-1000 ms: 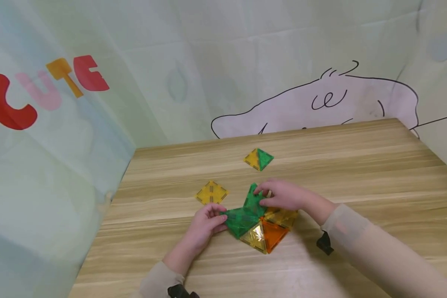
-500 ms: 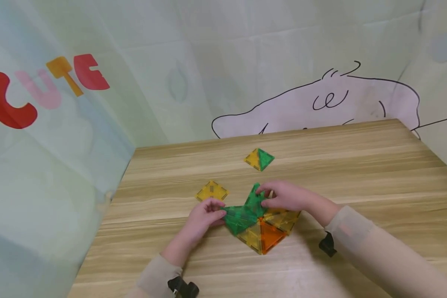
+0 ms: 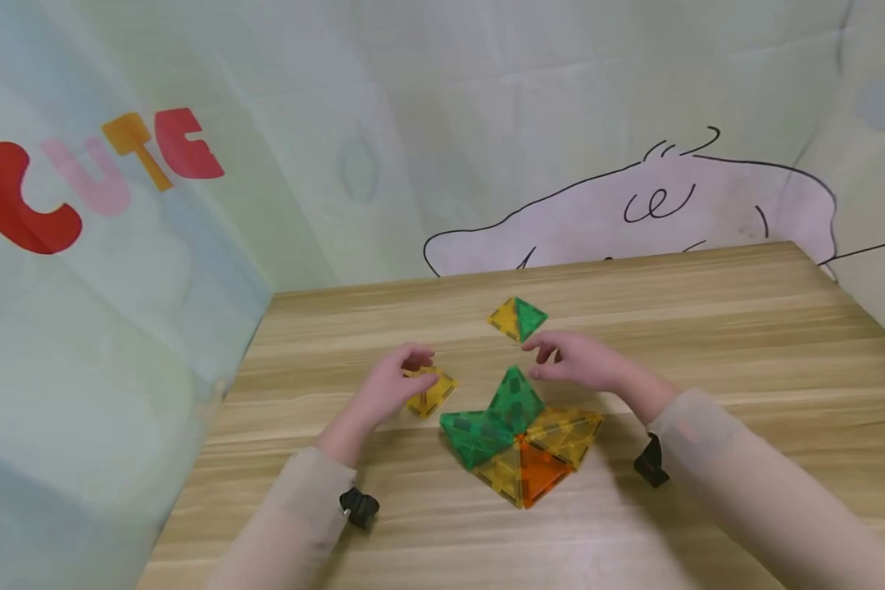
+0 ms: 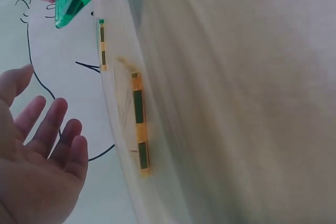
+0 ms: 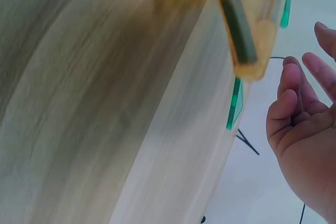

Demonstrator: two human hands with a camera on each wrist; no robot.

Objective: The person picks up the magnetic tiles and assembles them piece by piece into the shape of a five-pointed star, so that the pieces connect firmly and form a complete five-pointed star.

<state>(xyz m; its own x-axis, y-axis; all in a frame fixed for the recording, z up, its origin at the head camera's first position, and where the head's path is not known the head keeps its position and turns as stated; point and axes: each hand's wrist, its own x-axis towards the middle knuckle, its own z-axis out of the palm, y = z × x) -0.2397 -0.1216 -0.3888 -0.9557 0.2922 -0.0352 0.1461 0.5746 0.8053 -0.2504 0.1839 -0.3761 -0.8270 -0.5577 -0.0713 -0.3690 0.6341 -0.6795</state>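
Observation:
A raised, roughly crown-like build of magnetic tiles stands on the table, with green tiles (image 3: pixel 475 438), an orange tile (image 3: pixel 544 471) and yellow tiles (image 3: pixel 566 434). My left hand (image 3: pixel 387 387) hovers over a flat pair of yellow triangle tiles (image 3: pixel 439 393), partly covering it in the head view. In the left wrist view its fingers (image 4: pixel 55 124) are loosely bent and apart from that yellow pair (image 4: pixel 139 124). Between the upright green tile (image 3: pixel 516 400) and a yellow-and-green tile pair (image 3: pixel 518 319), my right hand (image 3: pixel 581 362) hangs with relaxed fingers, holding nothing.
The wood-grain table (image 3: pixel 678 328) reaches back to a printed curtain (image 3: pixel 354 98). A dark wrist camera (image 3: pixel 359 508) sits at the left cuff, another dark wrist camera (image 3: pixel 651 461) at the right cuff.
Both hands have let go of the tile build and moved away from the person, the left toward the yellow pair, the right toward the yellow-and-green pair. The build stays standing.

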